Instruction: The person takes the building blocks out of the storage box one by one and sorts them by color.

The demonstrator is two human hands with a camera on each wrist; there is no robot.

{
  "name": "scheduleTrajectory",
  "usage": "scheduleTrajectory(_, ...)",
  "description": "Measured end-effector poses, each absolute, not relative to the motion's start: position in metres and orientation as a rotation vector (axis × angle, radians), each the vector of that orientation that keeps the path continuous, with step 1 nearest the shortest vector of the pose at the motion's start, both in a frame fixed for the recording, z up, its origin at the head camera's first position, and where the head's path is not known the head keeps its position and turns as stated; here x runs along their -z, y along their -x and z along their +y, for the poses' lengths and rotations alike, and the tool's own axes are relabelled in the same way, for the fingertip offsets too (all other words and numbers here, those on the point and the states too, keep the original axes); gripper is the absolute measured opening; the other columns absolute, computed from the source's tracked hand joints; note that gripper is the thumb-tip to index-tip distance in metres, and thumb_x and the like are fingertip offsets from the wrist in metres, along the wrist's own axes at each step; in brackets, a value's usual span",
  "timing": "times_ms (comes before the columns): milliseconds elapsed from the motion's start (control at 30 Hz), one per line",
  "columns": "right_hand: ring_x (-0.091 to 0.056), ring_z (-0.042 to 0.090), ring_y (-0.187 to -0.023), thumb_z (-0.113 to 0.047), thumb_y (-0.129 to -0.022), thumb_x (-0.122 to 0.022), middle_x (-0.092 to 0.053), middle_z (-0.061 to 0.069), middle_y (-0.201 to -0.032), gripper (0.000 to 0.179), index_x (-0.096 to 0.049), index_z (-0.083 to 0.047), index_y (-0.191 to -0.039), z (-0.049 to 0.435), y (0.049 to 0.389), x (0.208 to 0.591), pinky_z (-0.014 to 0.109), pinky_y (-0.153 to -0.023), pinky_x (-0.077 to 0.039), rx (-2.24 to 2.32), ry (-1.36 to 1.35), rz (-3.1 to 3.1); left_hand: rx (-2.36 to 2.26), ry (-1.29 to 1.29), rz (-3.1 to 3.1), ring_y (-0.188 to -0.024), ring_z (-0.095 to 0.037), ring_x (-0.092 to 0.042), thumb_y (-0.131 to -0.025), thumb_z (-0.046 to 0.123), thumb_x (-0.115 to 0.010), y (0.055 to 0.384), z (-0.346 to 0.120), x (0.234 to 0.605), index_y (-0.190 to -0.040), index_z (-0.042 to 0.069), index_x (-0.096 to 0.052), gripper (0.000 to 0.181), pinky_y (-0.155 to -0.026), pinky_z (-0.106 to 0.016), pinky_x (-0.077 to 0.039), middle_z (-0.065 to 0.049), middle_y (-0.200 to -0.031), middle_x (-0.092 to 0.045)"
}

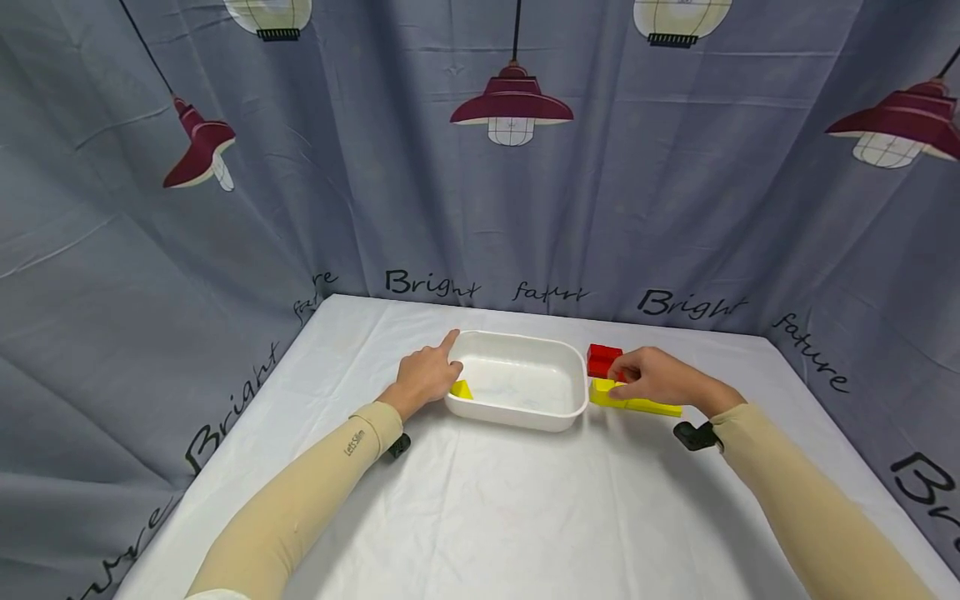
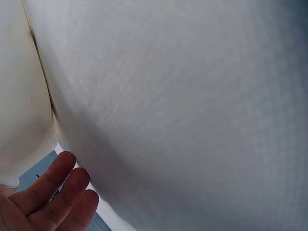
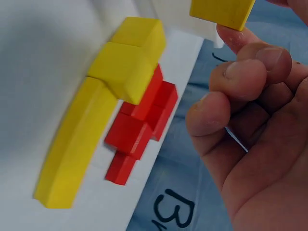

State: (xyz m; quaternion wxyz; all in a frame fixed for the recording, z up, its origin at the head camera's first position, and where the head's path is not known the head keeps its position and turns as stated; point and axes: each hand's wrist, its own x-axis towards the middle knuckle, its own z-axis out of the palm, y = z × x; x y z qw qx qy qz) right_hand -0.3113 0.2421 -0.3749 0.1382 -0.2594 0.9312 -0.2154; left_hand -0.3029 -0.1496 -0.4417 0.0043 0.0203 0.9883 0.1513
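A white plastic basin stands on the table, with a yellow triangular block inside its left end. My left hand holds the basin's left rim, its index finger stretched along the corner and its thumb over the edge. Three of its fingers show in the left wrist view, beside the basin's outer wall. To the right of the basin, my right hand pinches a yellow block, seen at the top of the right wrist view. Below that hand are more yellow blocks and several red blocks.
A white cloth covers the table. Grey-blue curtains printed with lamps and lettering enclose its back and sides. The red blocks lie behind the yellow ones, close to the basin's right wall.
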Motion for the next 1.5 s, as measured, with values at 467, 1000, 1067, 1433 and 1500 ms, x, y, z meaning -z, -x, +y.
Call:
scheduleTrajectory(467, -0.049, 0.018, -0.070, -0.029, -0.082, -0.083, -0.052, 0.002, -0.071, 0.032, -0.074, -0.009, -0.105, 0.252, 0.305, 0.414, 0.027, -0.058, -0.039, 0.692, 0.606, 2.708, -0.469, -0.091, 3.119, -0.084, -0.029, -0.066, -0.100, 0.040, -0.042, 0.304, -0.150, 0.442, -0.161, 0.029, -0.022, 0.065, -0.073, -0.047, -0.052, -0.014, -0.107, -0.073)
scheduleTrajectory(1000, -0.049, 0.018, -0.066, -0.028, -0.079, -0.085, -0.052, 0.002, -0.071, 0.039, -0.073, -0.011, -0.111, 0.253, 0.300, 0.431, 0.026, -0.055, -0.038, 0.707, 0.583, 2.771, -0.478, -0.089, 3.111, -0.084, -0.029, -0.065, -0.101, 0.039, -0.042, 0.304, -0.151, 0.442, -0.161, 0.029, -0.022, 0.065, -0.076, -0.048, -0.052, -0.012, -0.104, -0.073)
scheduleTrajectory(1067, -0.049, 0.019, -0.066, -0.025, -0.078, -0.086, -0.052, 0.003, -0.072, 0.036, -0.071, -0.013, -0.109, 0.252, 0.300, 0.431, 0.026, -0.055, -0.039, 0.728, 0.604, 2.780, -0.476, -0.087, 3.109, -0.083, -0.029, -0.065, -0.101, 0.040, -0.042, 0.304, -0.151, 0.442, -0.161, 0.029, -0.022, 0.065, -0.076, -0.048, -0.052, -0.011, -0.103, -0.073)
scheduleTrajectory(1433, -0.049, 0.020, -0.065, -0.018, -0.082, -0.082, -0.053, 0.003, -0.073, 0.023, -0.070, -0.016, -0.102, 0.246, 0.300, 0.437, 0.026, -0.054, -0.040, 0.756, 0.589, 2.804, -0.476, -0.079, 3.097, -0.079, -0.027, -0.064, -0.100, 0.041, -0.040, 0.303, -0.152, 0.443, -0.162, 0.029, -0.021, 0.066, -0.075, -0.047, -0.052, -0.011, -0.101, -0.073)
scheduleTrajectory(1500, -0.049, 0.019, -0.064, -0.018, -0.083, -0.081, -0.053, 0.003, -0.073, 0.023, -0.070, -0.015, -0.102, 0.245, 0.300, 0.436, 0.027, -0.053, -0.040, 0.751, 0.592, 2.810, -0.475, -0.080, 3.100, -0.079, -0.027, -0.063, -0.100, 0.041, -0.040, 0.303, -0.151, 0.443, -0.162, 0.029, -0.021, 0.066, -0.075, -0.047, -0.052, -0.010, -0.099, -0.073)
